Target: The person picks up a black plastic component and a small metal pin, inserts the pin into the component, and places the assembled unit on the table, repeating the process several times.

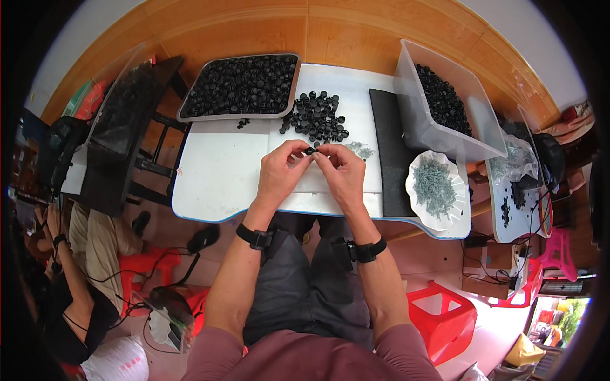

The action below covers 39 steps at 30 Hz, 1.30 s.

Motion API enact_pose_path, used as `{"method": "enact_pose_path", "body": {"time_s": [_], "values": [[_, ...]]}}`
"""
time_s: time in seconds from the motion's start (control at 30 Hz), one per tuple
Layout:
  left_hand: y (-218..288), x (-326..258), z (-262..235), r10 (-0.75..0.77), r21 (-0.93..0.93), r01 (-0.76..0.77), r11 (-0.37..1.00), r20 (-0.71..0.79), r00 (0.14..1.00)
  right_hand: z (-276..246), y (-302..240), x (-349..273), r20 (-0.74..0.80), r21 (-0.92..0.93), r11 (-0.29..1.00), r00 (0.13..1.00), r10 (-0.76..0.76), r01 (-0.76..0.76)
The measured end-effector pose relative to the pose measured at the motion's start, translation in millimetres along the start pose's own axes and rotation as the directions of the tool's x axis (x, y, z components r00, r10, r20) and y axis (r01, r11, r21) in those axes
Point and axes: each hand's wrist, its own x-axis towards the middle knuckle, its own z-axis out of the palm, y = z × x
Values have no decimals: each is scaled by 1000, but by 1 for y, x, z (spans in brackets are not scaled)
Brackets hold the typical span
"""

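My left hand (279, 170) and my right hand (344, 173) meet above the white table (216, 166). Thumbs and fingertips of both pinch one small black plastic part (310, 151); the fingers partly cover it. Just beyond them lies a loose heap of round black plastic pieces (316, 114). Some small translucent grey-green slender pieces (361, 150) are scattered beside my right hand. More of these thin pieces (434, 185) fill a white scalloped dish (446, 222) farther right.
A metal tray (297, 77) full of black pieces stands back left, with a few crumbs of black below it. At the right are a black mat (392, 152) and a clear plastic bin (438, 141) holding black parts. A red stool (443, 320) stands right; another person's arm (76, 289) shows left.
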Motion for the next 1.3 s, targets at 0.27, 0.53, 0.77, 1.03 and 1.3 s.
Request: {"method": "enact_pose_path", "body": {"time_s": [0.27,0.53,0.77,1.03,1.3], "values": [[7,0,-3,47,-57,-46,997,26,999,-1,-3,0,18,67,993,995,97,-98],[9,0,-4,66,-64,-64,996,20,998,-4,-6,0,75,143,972,981,177,-186],[8,0,-3,53,-68,-51,996,18,998,-4,-2,1,91,133,978,985,148,-159],[8,0,-4,58,-52,-55,997,43,997,-3,-2,0,89,181,976,990,106,-121],[9,0,-3,53,-37,-51,998,56,997,-4,-3,0,51,161,978,991,126,-133]]}}
